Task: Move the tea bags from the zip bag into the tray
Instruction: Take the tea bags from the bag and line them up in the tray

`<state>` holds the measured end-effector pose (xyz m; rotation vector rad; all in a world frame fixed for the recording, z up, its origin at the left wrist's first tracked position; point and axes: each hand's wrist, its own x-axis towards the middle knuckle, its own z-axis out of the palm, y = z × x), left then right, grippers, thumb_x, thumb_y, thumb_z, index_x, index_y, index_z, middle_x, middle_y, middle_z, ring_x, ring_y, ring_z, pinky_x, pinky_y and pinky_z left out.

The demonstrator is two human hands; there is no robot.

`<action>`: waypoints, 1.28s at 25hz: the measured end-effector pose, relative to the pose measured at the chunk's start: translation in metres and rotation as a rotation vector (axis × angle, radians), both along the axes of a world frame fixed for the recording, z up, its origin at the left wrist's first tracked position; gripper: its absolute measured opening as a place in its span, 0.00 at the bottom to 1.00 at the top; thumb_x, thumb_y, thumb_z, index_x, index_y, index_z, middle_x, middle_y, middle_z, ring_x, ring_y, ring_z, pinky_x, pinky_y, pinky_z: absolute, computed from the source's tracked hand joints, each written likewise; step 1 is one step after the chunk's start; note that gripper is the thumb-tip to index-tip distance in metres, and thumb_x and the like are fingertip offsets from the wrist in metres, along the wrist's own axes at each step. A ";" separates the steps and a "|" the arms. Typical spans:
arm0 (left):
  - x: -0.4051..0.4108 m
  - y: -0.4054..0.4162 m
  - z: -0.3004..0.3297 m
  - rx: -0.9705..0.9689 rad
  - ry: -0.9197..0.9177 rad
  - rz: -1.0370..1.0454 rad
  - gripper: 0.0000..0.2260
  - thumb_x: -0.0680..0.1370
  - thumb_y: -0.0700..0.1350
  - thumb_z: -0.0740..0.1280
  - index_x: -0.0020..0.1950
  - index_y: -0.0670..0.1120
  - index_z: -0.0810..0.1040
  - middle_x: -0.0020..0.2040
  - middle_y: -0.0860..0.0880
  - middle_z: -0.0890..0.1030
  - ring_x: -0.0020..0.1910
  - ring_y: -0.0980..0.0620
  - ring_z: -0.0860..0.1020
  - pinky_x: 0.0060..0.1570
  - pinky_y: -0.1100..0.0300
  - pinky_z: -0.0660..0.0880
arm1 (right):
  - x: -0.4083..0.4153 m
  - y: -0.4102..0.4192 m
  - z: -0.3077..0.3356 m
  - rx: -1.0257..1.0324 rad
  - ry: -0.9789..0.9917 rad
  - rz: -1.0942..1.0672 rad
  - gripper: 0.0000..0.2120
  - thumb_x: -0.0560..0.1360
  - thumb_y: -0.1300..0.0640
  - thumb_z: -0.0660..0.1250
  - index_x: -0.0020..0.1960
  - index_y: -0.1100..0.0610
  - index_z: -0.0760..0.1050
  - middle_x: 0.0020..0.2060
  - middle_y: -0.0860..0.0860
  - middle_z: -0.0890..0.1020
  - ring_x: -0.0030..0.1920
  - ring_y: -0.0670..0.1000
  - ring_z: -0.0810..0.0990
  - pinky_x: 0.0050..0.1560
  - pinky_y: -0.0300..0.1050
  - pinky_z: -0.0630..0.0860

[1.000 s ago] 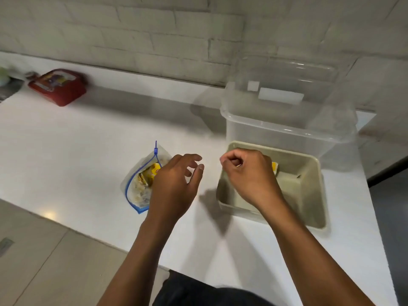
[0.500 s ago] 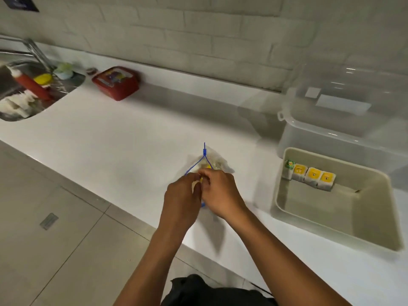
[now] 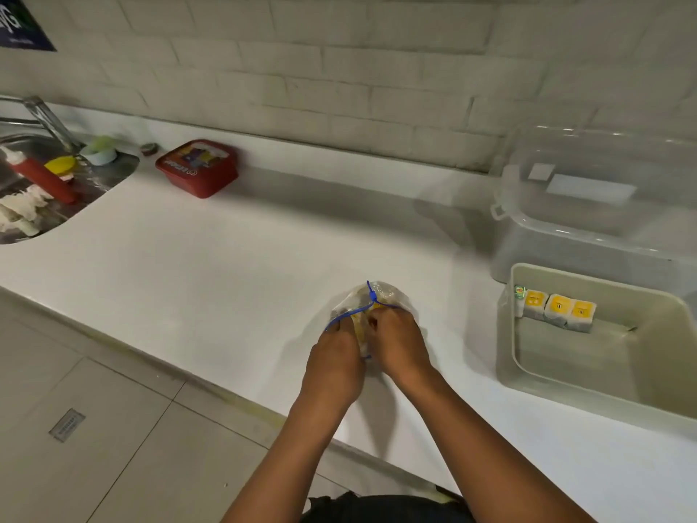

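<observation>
**Two hands working at the zip bag's mouth**

Both of your hands are meeting at the zip bag (image 3: 381, 300), which is lying on the white counter (image 3: 211, 266) near its front edge, well left of the tray (image 3: 618, 386). Your left hand (image 3: 333, 366) is curling its fingers onto the bag's blue zip edge on the left side. Your right hand (image 3: 399, 347) is pinching at the opening just beside it, where yellow packaging is showing through the clear plastic; I cannot tell whether it is gripping a tea bag or only the plastic.

Four tea bags (image 3: 554, 307) are sitting in a row against the tray's far-left wall, touching one another, with yellow labels facing you. The leftmost is showing a small green and red round mark; its writing is too small to read.

A clear lidded bin (image 3: 588, 205) is standing just beyond the tray. Far left, a red tub (image 3: 198, 168) is carrying white lettering on its lid rim that is too blurred to read. A red squeeze bottle (image 3: 37, 173) is lying in the sink (image 3: 109, 183).

Compared with half a second ago, your hands are staying together at the bag, the blue edge is bunching more under your fingers, and the tray's row is remaining unchanged. A second ago your right hand was over the tray.
</observation>
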<state>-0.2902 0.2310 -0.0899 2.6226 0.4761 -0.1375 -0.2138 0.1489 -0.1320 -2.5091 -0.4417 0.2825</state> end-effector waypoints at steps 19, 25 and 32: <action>-0.012 0.027 0.017 -0.299 -0.271 -0.028 0.15 0.79 0.42 0.62 0.63 0.56 0.77 0.41 0.54 0.82 0.40 0.56 0.79 0.40 0.64 0.72 | -0.018 -0.024 0.071 0.304 0.228 -0.063 0.08 0.78 0.55 0.66 0.43 0.53 0.83 0.37 0.47 0.85 0.40 0.49 0.82 0.45 0.41 0.77; -0.016 0.037 0.024 -0.686 -0.279 0.029 0.04 0.75 0.46 0.73 0.48 0.53 0.81 0.44 0.58 0.84 0.46 0.60 0.82 0.48 0.64 0.78 | -0.020 -0.039 0.096 0.314 0.336 0.067 0.08 0.78 0.56 0.67 0.45 0.51 0.84 0.35 0.47 0.85 0.36 0.44 0.84 0.39 0.39 0.79; -0.022 0.045 0.018 -0.774 -0.321 0.122 0.03 0.76 0.44 0.73 0.45 0.50 0.80 0.40 0.51 0.85 0.41 0.49 0.84 0.45 0.49 0.82 | -0.019 -0.035 0.074 0.313 0.391 -0.007 0.13 0.78 0.63 0.61 0.56 0.54 0.82 0.50 0.51 0.85 0.49 0.51 0.84 0.54 0.43 0.81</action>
